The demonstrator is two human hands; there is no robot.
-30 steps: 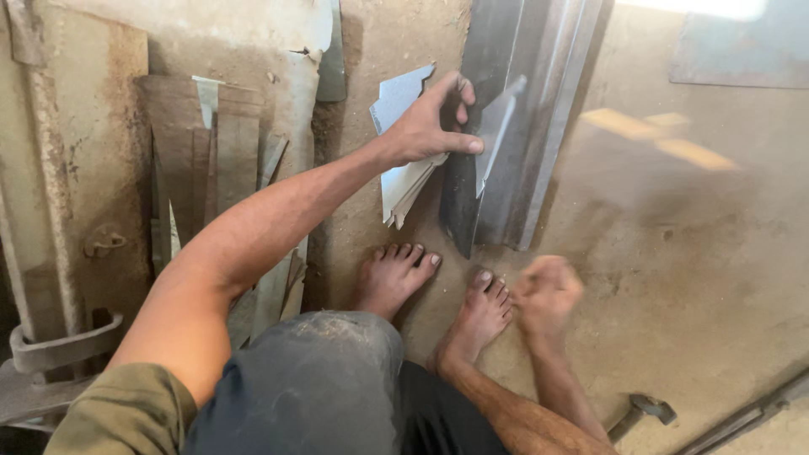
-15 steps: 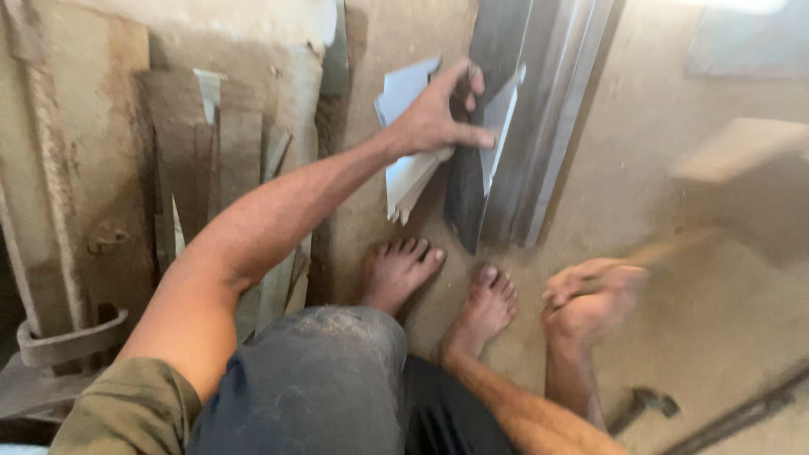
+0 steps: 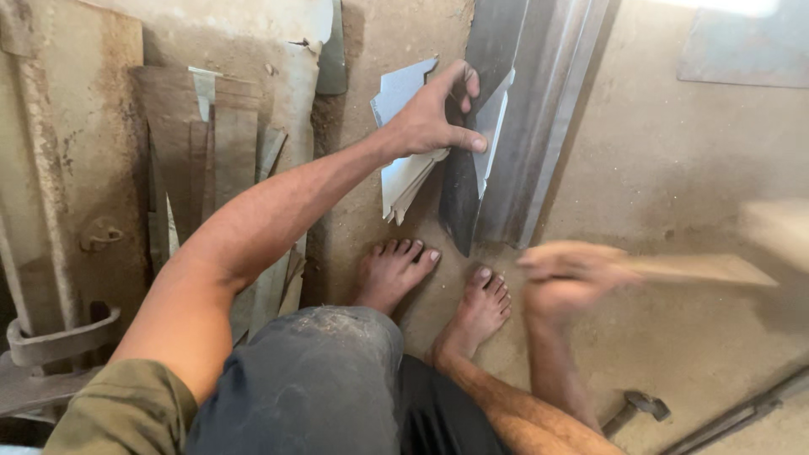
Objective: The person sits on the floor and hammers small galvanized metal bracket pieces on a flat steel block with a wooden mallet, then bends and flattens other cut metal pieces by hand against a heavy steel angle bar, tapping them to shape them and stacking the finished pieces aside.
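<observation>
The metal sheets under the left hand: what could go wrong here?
1. The left hand presses on thin metal sheets with pointed corners; their edges may cut the fingers.
2. The right hand is blurred, swinging a wooden piece; a missed blow might hit the bare feet close below the sheets.

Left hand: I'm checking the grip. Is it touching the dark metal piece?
Touching: the head view shows the left hand gripping the dark metal piece.

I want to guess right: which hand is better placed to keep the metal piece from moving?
Left. The left hand is already gripping the dark metal piece, while the right hand is blurred, apart from it, holding a stick-like tool.
</observation>
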